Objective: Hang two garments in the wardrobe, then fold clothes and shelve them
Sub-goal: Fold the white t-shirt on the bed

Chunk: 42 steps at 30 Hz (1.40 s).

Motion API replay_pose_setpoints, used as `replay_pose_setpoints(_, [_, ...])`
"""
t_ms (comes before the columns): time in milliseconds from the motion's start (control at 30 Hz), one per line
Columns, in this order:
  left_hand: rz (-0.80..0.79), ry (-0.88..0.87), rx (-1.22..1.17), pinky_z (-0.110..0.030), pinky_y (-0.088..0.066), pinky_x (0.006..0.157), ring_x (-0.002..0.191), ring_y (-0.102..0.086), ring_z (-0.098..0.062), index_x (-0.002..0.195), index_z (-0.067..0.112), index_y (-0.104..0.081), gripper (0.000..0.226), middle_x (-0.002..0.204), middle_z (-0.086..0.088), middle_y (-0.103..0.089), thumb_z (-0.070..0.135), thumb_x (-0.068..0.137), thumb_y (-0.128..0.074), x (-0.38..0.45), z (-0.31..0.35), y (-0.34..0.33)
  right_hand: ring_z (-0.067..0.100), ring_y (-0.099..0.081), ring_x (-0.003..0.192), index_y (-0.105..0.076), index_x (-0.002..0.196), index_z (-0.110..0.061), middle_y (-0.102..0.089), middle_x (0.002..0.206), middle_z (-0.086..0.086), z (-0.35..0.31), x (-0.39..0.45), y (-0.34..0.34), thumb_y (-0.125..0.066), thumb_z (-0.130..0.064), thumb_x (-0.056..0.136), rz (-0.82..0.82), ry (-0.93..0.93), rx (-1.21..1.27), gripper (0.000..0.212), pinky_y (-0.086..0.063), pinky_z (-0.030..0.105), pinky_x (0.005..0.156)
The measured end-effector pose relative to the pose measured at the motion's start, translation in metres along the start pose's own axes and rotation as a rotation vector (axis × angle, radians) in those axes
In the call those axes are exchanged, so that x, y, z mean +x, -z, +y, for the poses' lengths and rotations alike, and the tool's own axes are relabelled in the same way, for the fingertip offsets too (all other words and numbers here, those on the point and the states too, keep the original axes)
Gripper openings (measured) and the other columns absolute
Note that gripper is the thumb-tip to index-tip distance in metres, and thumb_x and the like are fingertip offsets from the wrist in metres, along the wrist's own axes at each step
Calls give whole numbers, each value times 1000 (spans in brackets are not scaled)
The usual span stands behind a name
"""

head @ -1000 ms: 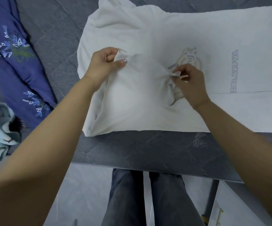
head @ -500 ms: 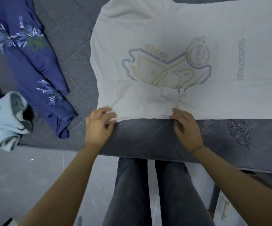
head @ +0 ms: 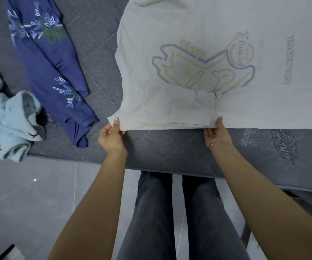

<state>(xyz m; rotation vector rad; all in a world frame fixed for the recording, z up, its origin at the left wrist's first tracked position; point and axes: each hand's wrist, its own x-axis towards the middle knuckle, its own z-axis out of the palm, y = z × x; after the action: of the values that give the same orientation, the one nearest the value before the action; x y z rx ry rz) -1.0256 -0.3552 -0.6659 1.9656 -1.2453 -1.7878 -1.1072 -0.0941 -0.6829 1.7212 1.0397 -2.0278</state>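
A white T-shirt (head: 217,34) with a faint printed outline lies spread on the grey quilted bed (head: 179,151). Its near part is folded into a narrow flap along the bed's front. My left hand (head: 112,136) pinches the flap's left corner, thumb on top of the cloth. My right hand (head: 217,134) grips the flap's right corner, thumb over the edge and fingers underneath.
A navy garment with leaf embroidery (head: 54,72) lies to the left of the shirt. A light blue fleece piece (head: 11,121) sits crumpled at the bed's left edge. My legs in dark jeans (head: 179,212) stand against the bed, on grey floor tiles (head: 29,194).
Both hands have drawn the sleeve down from the shirt's middle to its near edge. They now hold the folded flap's corners, and the printed design has come into view.
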Motion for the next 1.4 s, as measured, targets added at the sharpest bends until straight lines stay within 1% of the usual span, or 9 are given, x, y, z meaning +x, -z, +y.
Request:
replay_pose_setpoints(133, [105,31,117,-20,-52,53,68,-64,-14,76,12,-58,23,79,-3,-67,16,79,-81,13,6,3,14,-63,92,-62,97,-12,-67,105,1,-3,-1,11,-63,-27,93,-20,-21,-13,16,-49,27,98])
replay_pose_setpoints(233, [126,43,329,-26,-52,69,81,-59,-19,84,11,-54,23,80,1,-60,18,84,-76,5,1,-1,13,-62,97,-63,100,-13,-67,101,0,-16,-2,28,-63,-25,94,-35,-22,-48,13,-47,26,96])
replay_pose_setpoints(333, [170,-448,565,-29,-43,92,105,-53,-24,109,1,-56,26,107,-9,-55,8,86,-66,-18,2,-13,12,-63,99,-64,103,-16,-68,103,-1,-41,0,48,-62,-28,94,-77,-25,-73,15,-46,27,96])
replay_pose_setpoints(433, [-22,-825,509,-21,-42,88,100,-51,-13,105,10,-59,24,105,4,-53,-2,84,-54,-55,0,-45,14,-62,103,-64,106,-17,-67,109,0,-79,7,63,-63,-32,93,-65,-8,-35,20,-45,28,101])
replay_pose_setpoints(667, [-737,-842,864,-29,-45,92,102,-59,-18,106,9,-66,22,109,-4,-67,1,88,-56,-119,-51,-158,18,-67,102,-64,111,-11,-69,112,5,-175,37,93,-67,-28,91,17,79,139,27,-54,35,94])
replay_pose_setpoints(867, [-694,-1027,1287,-28,-23,89,111,-49,-17,110,30,-63,24,108,9,-62,38,87,-63,-118,-74,-224,18,-70,92,-65,113,-12,-73,103,4,-241,65,116,-63,-38,92,88,180,226,33,-57,37,85])
replay_pose_setpoints(1033, [-727,-944,1380,-28,-16,75,89,-57,-15,82,28,-57,13,90,8,-64,24,94,-54,-113,-68,-249,5,-67,62,-66,90,-14,-73,72,-4,-291,88,163,-70,-26,89,226,273,311,13,-59,23,73])
replay_pose_setpoints(1233, [-775,-968,1450,-34,-31,82,94,-56,-19,93,25,-58,18,97,4,-60,9,85,-57,-127,-65,-262,9,-65,92,-63,110,-13,-67,103,-3,-318,100,189,-60,-27,97,175,263,-94,19,-57,24,83])
replay_pose_setpoints(1400, [-897,-1065,1349,-39,-45,91,112,-55,-22,114,19,-64,38,120,-3,-56,7,78,-66,-155,-62,-315,24,-56,108,-59,117,1,-59,114,9,-321,88,171,-63,-23,94,296,642,-755,33,-47,26,89])
